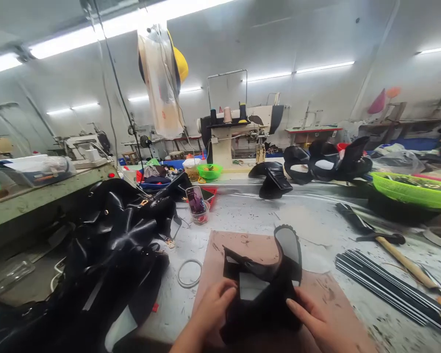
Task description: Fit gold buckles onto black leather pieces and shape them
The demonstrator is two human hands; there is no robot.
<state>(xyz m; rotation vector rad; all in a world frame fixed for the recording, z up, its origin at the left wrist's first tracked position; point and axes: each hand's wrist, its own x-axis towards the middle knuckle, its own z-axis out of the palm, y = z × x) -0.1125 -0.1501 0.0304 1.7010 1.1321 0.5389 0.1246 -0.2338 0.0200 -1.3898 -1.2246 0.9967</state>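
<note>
A black leather bag piece (260, 314) with pale grey patches and a curved, scallop-edged flap (289, 245) stands over a pinkish-brown board (250, 240). My left hand (217, 304) is closed on its left edge, thumb on the near side and fingers partly hidden behind. On the right edge, my right hand (310, 311) grips the same piece between thumb and fingers. Left of the board lies a pale ring of tape (189, 273). A large heap of black leather bags (121, 235) with gold-coloured clasps lies further left.
A hammer (404, 260) and a bundle of black-and-white strips (385, 282) lie at right. Behind them sits a green basket (413, 191). A phone (196, 200) leans in a clear cup. Black leather pieces (274, 179) and a sewing machine (224, 139) stand at the back.
</note>
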